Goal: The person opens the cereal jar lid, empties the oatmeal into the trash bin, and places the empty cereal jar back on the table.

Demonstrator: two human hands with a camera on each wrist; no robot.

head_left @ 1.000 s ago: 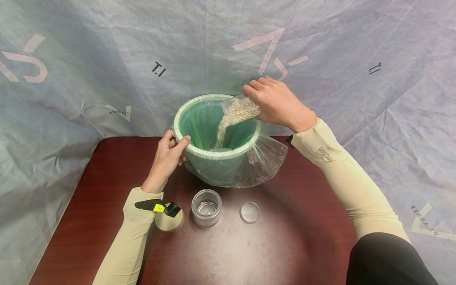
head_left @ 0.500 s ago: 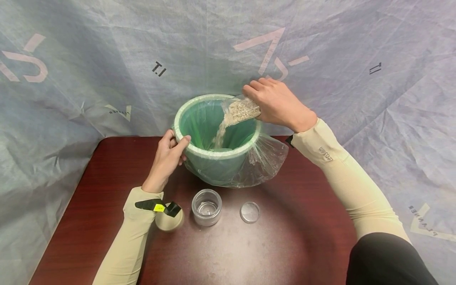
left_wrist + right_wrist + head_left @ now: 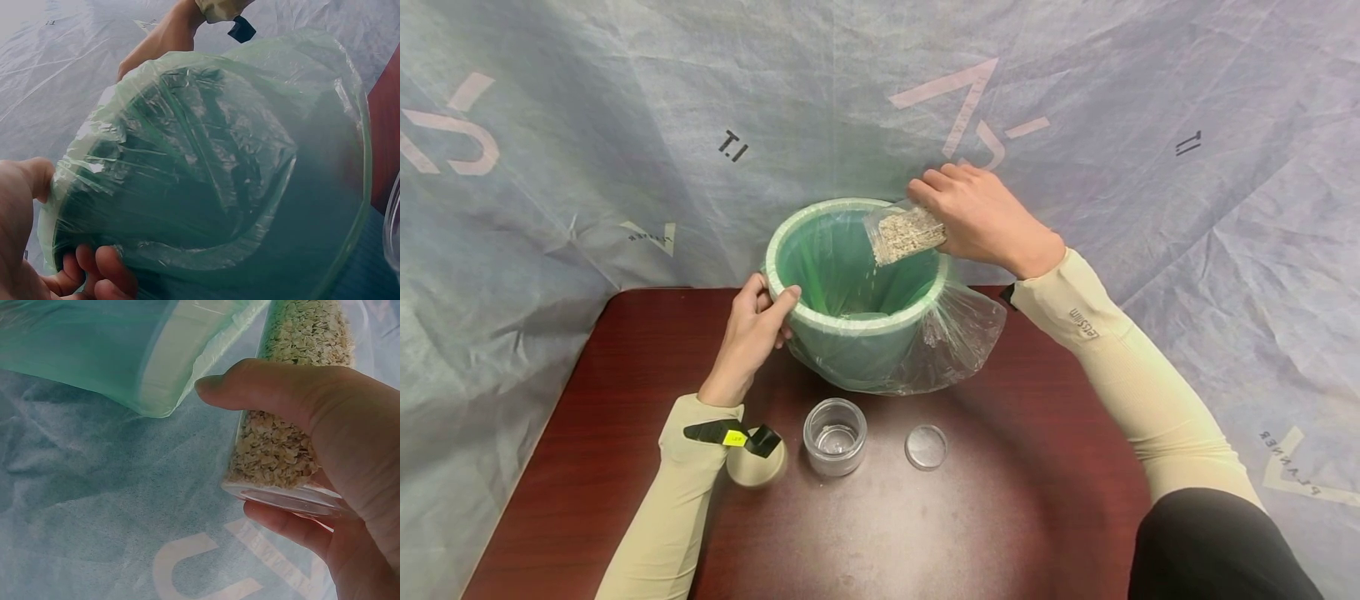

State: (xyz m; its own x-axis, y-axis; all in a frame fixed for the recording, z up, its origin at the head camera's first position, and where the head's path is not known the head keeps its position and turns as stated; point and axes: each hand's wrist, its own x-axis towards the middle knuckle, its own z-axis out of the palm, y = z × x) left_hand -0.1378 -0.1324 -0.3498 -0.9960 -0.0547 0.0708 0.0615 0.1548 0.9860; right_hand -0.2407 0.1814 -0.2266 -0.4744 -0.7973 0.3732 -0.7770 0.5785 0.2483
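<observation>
My right hand (image 3: 981, 215) grips a clear jar (image 3: 294, 497) of oat flakes (image 3: 275, 450), tilted mouth-down over a green bin (image 3: 857, 354). A few flakes fall from its mouth into the bin. The bin wears a thin see-through liner (image 3: 958, 346) that hangs over its pale rim and bulges out at the right. My left hand (image 3: 756, 329) holds the bin's left rim, thumb on top and fingers curled beneath; the left wrist view shows the same grip through the liner (image 3: 206, 156). What lies at the bin's bottom is mostly hidden.
On the dark red table (image 3: 1015, 517), in front of the bin, stand an open clear glass jar (image 3: 835, 437), a small clear lid (image 3: 927, 447) and a pale round lid (image 3: 756, 467) partly under my left wrist strap. Grey printed cloth (image 3: 820, 100) hangs close behind.
The thick stream of oats from the tilted jar has thinned to a few falling flakes, and the level in the jar has dropped a little. Both hands stay almost still.
</observation>
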